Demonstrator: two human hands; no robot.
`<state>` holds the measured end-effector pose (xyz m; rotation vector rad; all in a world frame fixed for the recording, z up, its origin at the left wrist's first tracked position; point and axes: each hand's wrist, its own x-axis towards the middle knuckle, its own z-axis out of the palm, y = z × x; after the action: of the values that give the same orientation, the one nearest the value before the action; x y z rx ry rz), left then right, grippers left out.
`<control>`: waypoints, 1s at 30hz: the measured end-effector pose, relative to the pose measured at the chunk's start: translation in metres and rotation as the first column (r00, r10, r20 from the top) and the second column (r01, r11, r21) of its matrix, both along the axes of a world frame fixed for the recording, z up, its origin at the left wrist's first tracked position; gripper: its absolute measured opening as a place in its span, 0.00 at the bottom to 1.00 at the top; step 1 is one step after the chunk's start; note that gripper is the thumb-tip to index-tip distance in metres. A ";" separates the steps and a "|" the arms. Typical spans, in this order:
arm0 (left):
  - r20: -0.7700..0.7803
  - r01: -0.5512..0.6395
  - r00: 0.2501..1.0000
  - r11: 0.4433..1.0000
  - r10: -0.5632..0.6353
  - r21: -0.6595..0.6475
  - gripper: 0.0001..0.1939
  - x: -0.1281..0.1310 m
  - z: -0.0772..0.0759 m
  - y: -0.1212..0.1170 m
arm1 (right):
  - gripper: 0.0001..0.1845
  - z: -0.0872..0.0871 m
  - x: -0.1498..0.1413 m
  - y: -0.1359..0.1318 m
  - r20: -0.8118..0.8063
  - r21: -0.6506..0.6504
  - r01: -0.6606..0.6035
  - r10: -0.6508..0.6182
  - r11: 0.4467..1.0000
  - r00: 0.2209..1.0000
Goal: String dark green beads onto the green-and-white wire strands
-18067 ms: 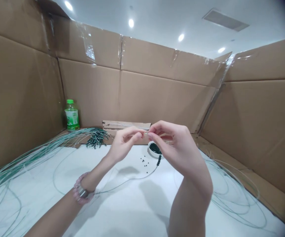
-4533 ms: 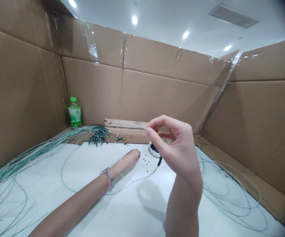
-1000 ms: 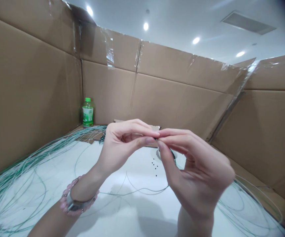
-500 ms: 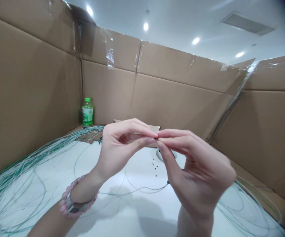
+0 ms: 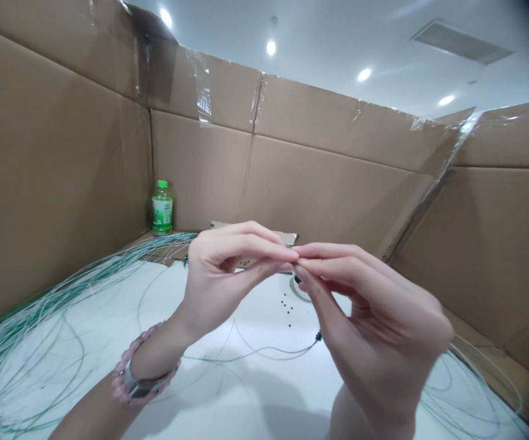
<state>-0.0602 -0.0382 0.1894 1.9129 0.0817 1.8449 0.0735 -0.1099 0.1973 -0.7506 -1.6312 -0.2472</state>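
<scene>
My left hand (image 5: 216, 284) and my right hand (image 5: 379, 311) meet fingertip to fingertip above the white table (image 5: 228, 391). Both are closed in a pinch, thumb against fingers. A tiny dark bit shows where the tips touch, too small and too covered to name. Below my right hand, a thin wire (image 5: 264, 349) with a dark connector-like end (image 5: 318, 336) lies on the table. Several tiny black pieces (image 5: 288, 310) are scattered beyond it. A round white container (image 5: 298, 289) stands partly hidden behind my right fingers.
A thick bundle of green and white wires (image 5: 63, 290) runs along the left side; more loose wires (image 5: 448, 391) curl at the right. A green-capped bottle (image 5: 162, 211) stands in the back left corner. Cardboard walls (image 5: 338, 174) surround the table. A cardboard piece (image 5: 287, 237) lies behind the hands.
Both pinching hands have shifted slightly to the right, my right hand a little more. More of the wire's dark end now shows beside it.
</scene>
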 end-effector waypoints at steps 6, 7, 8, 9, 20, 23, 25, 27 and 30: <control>-0.013 -0.078 0.997 0.996 0.078 0.032 0.10 0.000 -0.004 -0.002 | 0.14 0.001 0.000 -0.002 0.028 -0.001 0.018 -0.018 1.000 0.999; -0.010 -0.067 0.998 0.997 0.067 0.025 0.09 0.001 -0.004 -0.002 | 0.14 0.001 0.000 -0.002 0.025 -0.001 0.020 -0.020 1.000 0.999; -0.005 -0.057 0.998 0.998 0.058 0.020 0.08 0.001 -0.004 -0.002 | 0.14 0.001 0.000 -0.003 0.020 -0.003 0.021 -0.021 1.000 1.000; 0.002 -0.049 0.999 0.999 0.049 0.022 0.08 0.002 -0.004 -0.002 | 0.14 0.001 -0.001 -0.003 0.012 -0.008 0.023 -0.023 1.000 1.000; -0.002 -0.166 0.986 0.978 0.168 0.126 0.13 -0.001 -0.007 -0.002 | 0.12 0.001 -0.001 -0.003 -0.014 -0.020 -0.004 0.004 1.000 1.000; 0.010 -0.197 0.980 0.968 0.198 0.156 0.14 0.000 -0.009 -0.001 | 0.12 0.001 0.000 -0.002 -0.052 -0.060 -0.053 0.050 0.997 0.997; 0.006 -0.199 0.980 0.969 0.200 0.146 0.13 0.000 -0.010 0.000 | 0.12 0.001 0.000 -0.001 -0.065 -0.083 -0.076 0.071 0.994 0.995; 0.002 -0.195 0.981 0.972 0.196 0.131 0.13 0.001 -0.011 0.001 | 0.12 0.001 0.001 -0.001 -0.068 -0.084 -0.085 0.080 0.993 0.994; 0.003 -0.180 0.983 0.975 0.182 0.133 0.13 0.002 -0.011 0.001 | 0.12 0.001 0.002 0.000 -0.045 -0.061 -0.057 0.055 0.997 0.997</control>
<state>-0.0585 -0.0371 0.1785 2.0640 0.1444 2.0055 0.0750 -0.1095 0.1987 -0.7511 -1.6225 -0.1400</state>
